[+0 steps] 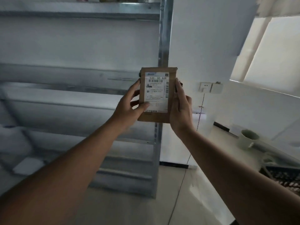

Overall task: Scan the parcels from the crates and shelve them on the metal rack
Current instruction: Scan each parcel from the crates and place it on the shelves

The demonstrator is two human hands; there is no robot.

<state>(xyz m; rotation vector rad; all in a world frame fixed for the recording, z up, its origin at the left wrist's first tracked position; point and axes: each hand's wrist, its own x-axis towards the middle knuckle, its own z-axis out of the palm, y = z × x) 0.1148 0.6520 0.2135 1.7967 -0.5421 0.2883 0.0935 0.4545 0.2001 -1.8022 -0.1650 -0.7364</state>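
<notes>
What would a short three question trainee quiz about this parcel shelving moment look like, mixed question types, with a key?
1. True or false: only the left hand grips the flat brown cardboard parcel.
2. The parcel's white shipping label faces: A) the camera, B) the grey metal rack, C) the floor.
3. Which object stands on the pale counter at right?

Key: 1 false, the right hand grips it too. 2 A. 3 a pale green mug.

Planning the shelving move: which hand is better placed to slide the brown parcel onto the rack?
Left, probably. The left hand grips the brown cardboard parcel on the side facing the grey metal rack; the right hand holds the far edge.
</notes>
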